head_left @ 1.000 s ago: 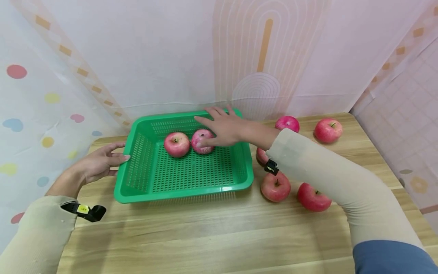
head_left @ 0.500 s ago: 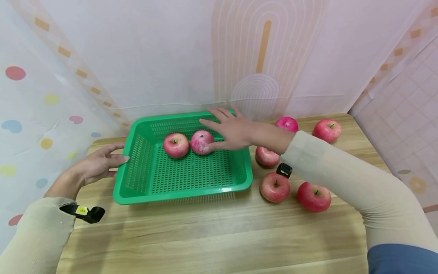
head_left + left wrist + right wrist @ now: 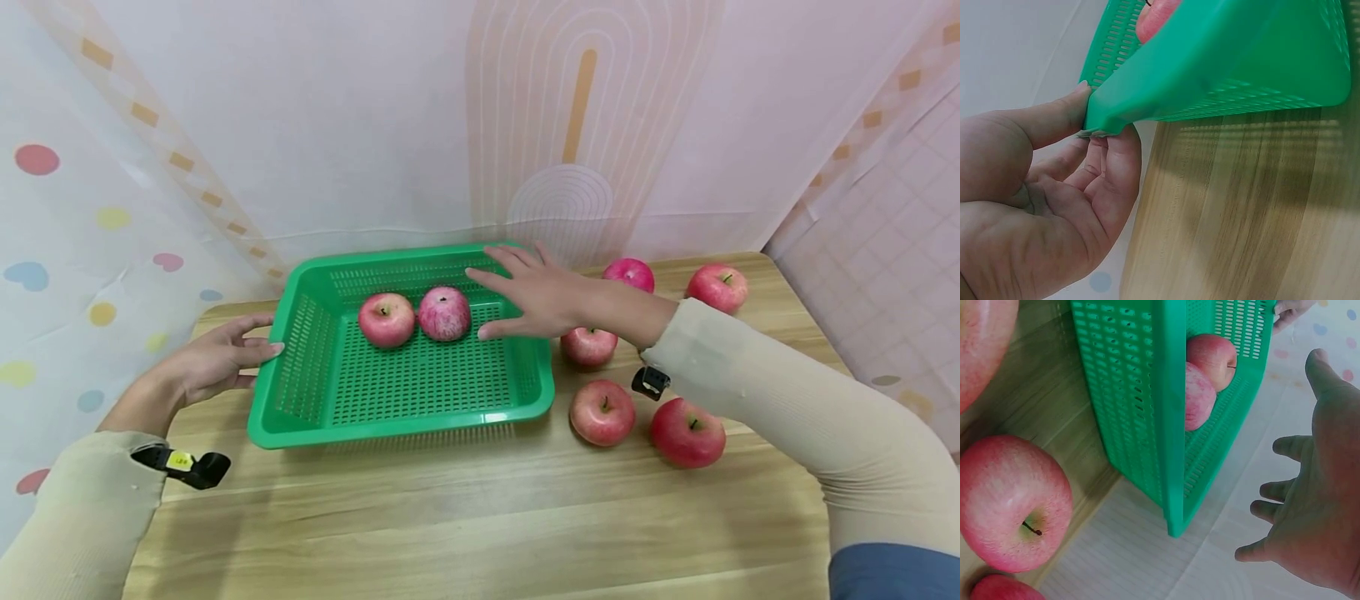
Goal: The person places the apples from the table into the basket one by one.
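Observation:
A green perforated plastic basket (image 3: 420, 423) stands on the wooden table with two red apples inside: a smooth one (image 3: 387, 320) on the left and a streaked one (image 3: 445, 314) beside it. My left hand (image 3: 222, 357) pinches the basket's left rim, thumb on top and fingers beneath, as the left wrist view shows (image 3: 1054, 181). Over the basket's right end hovers my right hand (image 3: 543, 293), its fingers spread and holding nothing. The right wrist view shows that palm (image 3: 1316, 494) facing the basket, apart from the apples.
Right of the basket, several more apples lie on the table, among them a near one (image 3: 603, 413), a redder one (image 3: 687, 433) and a far one (image 3: 717, 288). A patterned wall covering (image 3: 360, 125) rises right behind the basket. Bare wood (image 3: 465, 517) runs along the front.
My right hand has let go of the streaked apple in the basket and drawn back to the right, fingers spread. The left hand and the basket have stayed in place.

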Demonstrator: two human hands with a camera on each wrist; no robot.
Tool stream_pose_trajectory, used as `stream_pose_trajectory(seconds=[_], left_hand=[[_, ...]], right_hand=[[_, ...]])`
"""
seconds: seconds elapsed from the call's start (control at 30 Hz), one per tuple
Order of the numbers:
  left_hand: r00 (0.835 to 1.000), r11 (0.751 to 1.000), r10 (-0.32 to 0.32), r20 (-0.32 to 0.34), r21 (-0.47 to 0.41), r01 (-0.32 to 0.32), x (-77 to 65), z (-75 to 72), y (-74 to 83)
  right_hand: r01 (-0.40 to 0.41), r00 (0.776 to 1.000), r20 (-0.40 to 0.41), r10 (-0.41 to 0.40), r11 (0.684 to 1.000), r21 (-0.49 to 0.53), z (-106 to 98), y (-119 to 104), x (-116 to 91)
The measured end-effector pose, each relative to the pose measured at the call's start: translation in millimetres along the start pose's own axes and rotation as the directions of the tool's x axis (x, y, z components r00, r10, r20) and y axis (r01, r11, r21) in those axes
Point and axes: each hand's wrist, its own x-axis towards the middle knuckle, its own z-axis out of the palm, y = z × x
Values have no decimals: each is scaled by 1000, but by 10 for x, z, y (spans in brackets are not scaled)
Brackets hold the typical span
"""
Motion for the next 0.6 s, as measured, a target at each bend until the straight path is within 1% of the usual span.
stream_pose_trajectory(seconds=[0.37,0.6], left_hand=[[1000,1000,3,5,2,-3,-3,12,-6],[999,1000,27,23,-3,-27,0,3,-11]], right_hand=[[-30,1000,-4,30,999,21,22,130,-107],[-52,999,-13,53,997,52,17,231,-195]])
